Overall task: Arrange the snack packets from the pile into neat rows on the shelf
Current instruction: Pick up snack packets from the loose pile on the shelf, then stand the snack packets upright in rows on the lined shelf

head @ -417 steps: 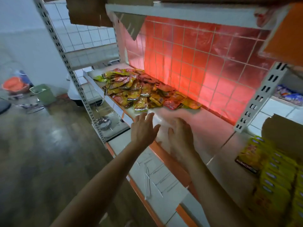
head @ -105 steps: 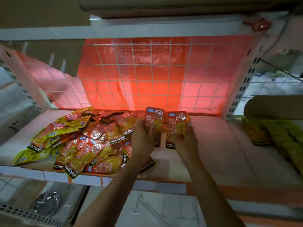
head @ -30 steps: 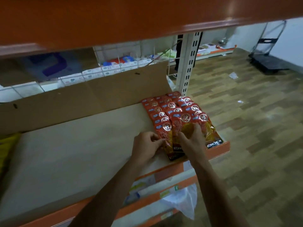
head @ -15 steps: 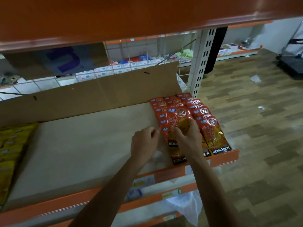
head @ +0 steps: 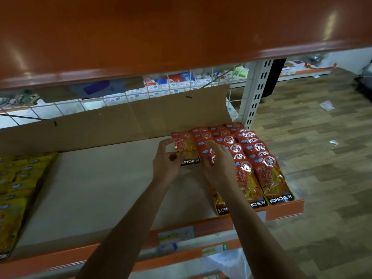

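So the left hand (head: 167, 165) pinches one red packet (head: 186, 147) by its lower edge, flat at the back of the shelf (head: 96, 190), just left of the red rows (head: 259, 158). The right hand (head: 217, 164) lies flat on those rows, fingers loose. Yellow packets (head: 14, 190) sit far left.

Shelf (head: 90, 188) bears red packets (head: 253, 150) right; yellow packets (head: 14, 188) left.

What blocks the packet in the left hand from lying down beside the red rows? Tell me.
Nothing visible does. The left hand pinches the red packet at the back, against the left side of the red rows. The shelf around it shows bare board. The right hand rests on the rows beside it, not in its path.
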Motion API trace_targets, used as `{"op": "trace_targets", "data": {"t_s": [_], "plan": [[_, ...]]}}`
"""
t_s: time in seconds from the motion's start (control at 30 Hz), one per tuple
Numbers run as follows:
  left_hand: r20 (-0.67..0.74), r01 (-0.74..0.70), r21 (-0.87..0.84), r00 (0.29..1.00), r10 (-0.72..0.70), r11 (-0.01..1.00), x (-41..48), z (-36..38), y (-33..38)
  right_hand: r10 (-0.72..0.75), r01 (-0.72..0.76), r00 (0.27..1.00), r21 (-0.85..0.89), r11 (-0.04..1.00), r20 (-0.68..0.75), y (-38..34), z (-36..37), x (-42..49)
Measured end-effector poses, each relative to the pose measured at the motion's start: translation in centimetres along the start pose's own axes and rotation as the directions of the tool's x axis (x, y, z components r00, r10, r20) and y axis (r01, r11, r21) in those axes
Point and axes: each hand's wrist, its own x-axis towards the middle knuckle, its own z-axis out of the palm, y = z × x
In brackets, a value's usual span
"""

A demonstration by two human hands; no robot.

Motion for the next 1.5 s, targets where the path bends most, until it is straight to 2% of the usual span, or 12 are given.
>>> {"op": "trace_targets", "data": {"t_s": [0.17,0.3,0.43,0.5,0.83,1.03,1.23,1.5], "plan": [[0.131,-0.126,0.276,0.987,0.092,0.953,2.6,0.7,-0.3,-0.009,0.015,0.999,-0.150,0.989,0.038,0.3,0.3,0.4],[0.198,-0.210,0.418,0.971,0.137,0.884,3.5,1.2,-0.2,-0.030,0.045,0.997,-0.223,0.974,0.069,0.4,0.6,0.8],[0.202,-0.219,0.638,0.973,0.114,0.739,3.6,1.9,-0.3,-0.036,0.054,0.996,-0.236,0.970,0.082,0.4,0.8,1.1],[0.181,-0.208,0.690,0.977,0.114,0.693,3.5,2.0,-0.1,-0.038,0.059,0.995,-0.239,0.969,0.090,0.5,0.9,1.2],[0.143,-0.173,0.747,0.985,0.099,0.642,3.1,1.8,0.4,-0.054,0.076,0.993,-0.229,0.970,0.101,0.2,1.1,1.1],[0.149,-0.232,0.764,0.971,0.184,0.602,1.7,-1.1,0.4,-0.088,0.121,0.984,-0.223,0.967,0.153,-2.0,3.1,0.6],[0.112,-0.237,0.788,0.963,0.247,0.568,-0.8,-8.6,-1.8,-0.161,0.231,0.950,-0.256,0.939,0.267,-6.6,8.1,-2.2],[-0.117,-0.031,0.823,0.968,0.222,0.567,-6.2,-25.8,-6.6,-0.326,0.413,0.849,-0.138,0.900,0.416,-18.3,18.5,-10.6]]}}
